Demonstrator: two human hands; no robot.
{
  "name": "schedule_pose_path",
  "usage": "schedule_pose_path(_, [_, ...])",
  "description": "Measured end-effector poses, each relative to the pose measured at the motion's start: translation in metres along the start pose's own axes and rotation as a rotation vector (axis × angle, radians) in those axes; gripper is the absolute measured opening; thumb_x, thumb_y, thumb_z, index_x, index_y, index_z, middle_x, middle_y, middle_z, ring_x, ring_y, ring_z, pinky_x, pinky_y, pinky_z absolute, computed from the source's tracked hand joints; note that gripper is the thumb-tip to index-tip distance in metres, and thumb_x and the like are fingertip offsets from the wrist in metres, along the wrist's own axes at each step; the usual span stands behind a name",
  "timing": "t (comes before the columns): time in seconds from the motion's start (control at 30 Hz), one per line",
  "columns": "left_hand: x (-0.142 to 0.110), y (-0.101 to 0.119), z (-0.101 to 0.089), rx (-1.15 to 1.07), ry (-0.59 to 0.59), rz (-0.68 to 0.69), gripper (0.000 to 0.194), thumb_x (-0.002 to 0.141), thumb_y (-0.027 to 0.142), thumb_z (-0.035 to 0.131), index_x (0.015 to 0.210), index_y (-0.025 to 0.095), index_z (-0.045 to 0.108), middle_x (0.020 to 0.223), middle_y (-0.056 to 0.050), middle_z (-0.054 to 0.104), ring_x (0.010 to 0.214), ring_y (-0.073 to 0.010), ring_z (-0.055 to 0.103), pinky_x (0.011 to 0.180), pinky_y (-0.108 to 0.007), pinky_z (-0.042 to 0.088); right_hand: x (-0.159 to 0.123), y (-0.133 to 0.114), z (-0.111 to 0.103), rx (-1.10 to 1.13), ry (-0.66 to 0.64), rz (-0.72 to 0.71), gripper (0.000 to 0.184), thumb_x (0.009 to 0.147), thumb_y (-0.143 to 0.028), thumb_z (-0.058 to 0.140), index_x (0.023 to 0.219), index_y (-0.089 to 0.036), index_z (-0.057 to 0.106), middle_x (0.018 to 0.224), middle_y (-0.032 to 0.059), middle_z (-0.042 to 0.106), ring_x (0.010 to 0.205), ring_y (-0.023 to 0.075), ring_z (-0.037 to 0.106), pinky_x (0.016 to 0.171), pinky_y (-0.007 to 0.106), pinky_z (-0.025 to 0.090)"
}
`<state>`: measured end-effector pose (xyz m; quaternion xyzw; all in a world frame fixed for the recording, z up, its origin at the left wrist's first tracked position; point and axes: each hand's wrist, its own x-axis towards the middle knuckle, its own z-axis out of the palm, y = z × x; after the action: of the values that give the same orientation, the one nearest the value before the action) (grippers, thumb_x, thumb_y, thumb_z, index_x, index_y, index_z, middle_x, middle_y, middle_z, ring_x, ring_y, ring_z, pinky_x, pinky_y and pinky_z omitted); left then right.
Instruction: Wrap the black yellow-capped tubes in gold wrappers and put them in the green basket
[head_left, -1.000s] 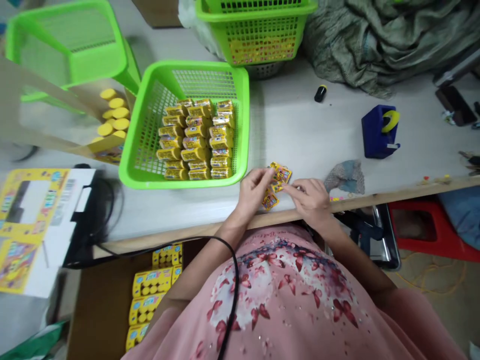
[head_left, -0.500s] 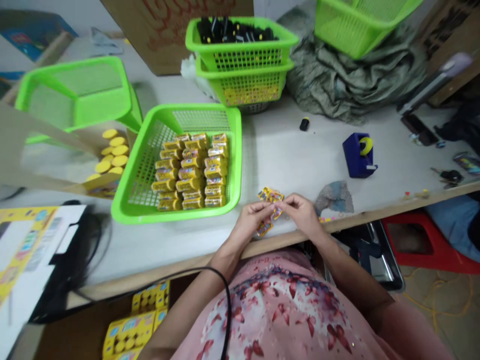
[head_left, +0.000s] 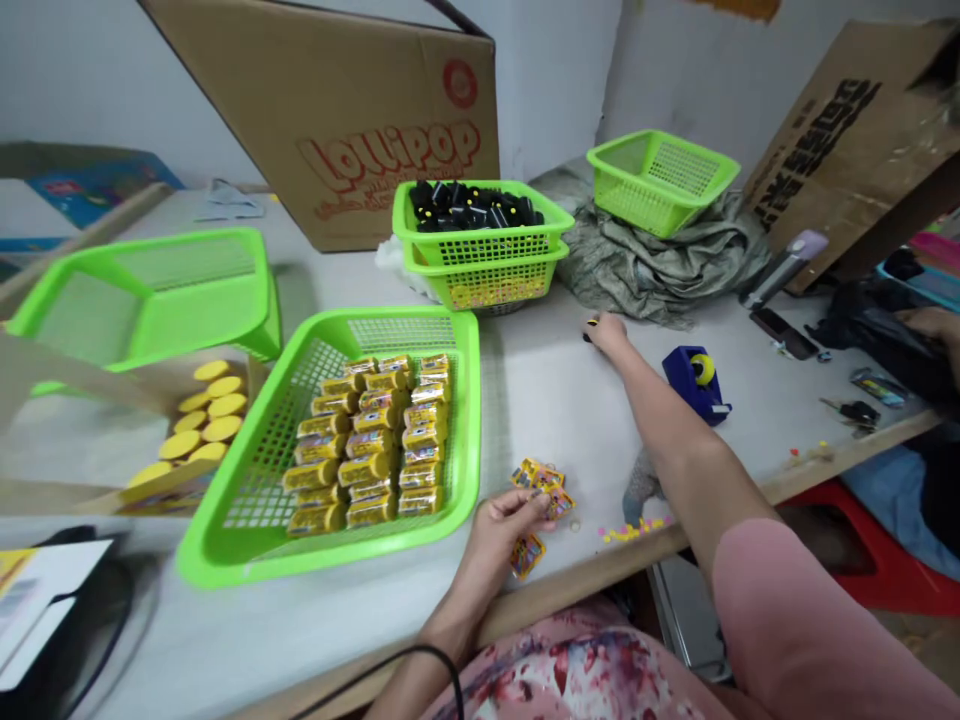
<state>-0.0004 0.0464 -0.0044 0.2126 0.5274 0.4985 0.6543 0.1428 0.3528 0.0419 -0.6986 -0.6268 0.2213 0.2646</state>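
My left hand [head_left: 504,528] rests near the table's front edge, fingers pinched on a small bunch of yellow printed wrappers [head_left: 541,492]. My right hand [head_left: 607,333] is stretched far out across the table and closed over a small black and yellow object [head_left: 591,326], most of which it hides. A green basket [head_left: 255,545] to the left of my left hand holds rows of yellow wrapped packs [head_left: 365,440].
Stacked green baskets [head_left: 480,262], the upper one holding black items, stand behind. A blue tape dispenser [head_left: 694,384], grey cloth [head_left: 660,262], a Lollipop carton [head_left: 360,120], an empty green basket [head_left: 142,295], yellow caps [head_left: 202,410]. Another person's hand [head_left: 930,325] at far right.
My right hand has let go of the wrappers and reached forward to the small black and yellow object. The left hand still holds the wrappers. The view has tilted up.
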Motion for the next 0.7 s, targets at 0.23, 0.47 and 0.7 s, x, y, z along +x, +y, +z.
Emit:
schedule_pose_path(0.23, [-0.002, 0.005, 0.004, -0.149, -0.001, -0.033, 0.032, 0.045, 0.035, 0.093, 0.064, 0.017, 0.074, 0.067, -0.002, 0.074, 0.06, -0.0136, 0.066, 0.061, -0.024, 0.055, -0.069, 0.019, -0.014, 0.17, -0.277, -0.037, 0.038, 0.083, -0.021, 0.065, 0.12, -0.016, 0.06, 0.098, 0.0069, 0.072, 0.088, 0.0188, 0.07, 0.085, 0.035, 0.056])
schedule_pose_path(0.47, [-0.004, 0.009, 0.007, -0.244, 0.027, -0.083, 0.034, 0.039, 0.025, 0.095, 0.066, 0.016, 0.076, 0.068, -0.002, 0.076, 0.061, -0.0126, 0.068, 0.066, -0.024, 0.055, -0.213, 0.054, -0.046, 0.999, -0.668, 0.111, 0.039, 0.068, -0.037, 0.082, 0.101, -0.02, 0.072, 0.102, 0.0041, 0.072, 0.09, 0.0173, 0.067, 0.087, 0.037, 0.058])
schedule_pose_path(0.7, [-0.005, 0.007, 0.005, -0.17, 0.011, -0.026, 0.032, 0.043, 0.024, 0.094, 0.07, 0.016, 0.079, 0.072, -0.005, 0.078, 0.061, -0.0113, 0.068, 0.068, -0.021, 0.052, -0.231, 0.059, -0.037, 1.112, -0.729, 0.245, 0.036, 0.063, -0.034, 0.086, 0.095, -0.021, 0.076, 0.097, 0.0016, 0.073, 0.087, 0.0142, 0.066, 0.087, 0.032, 0.054])
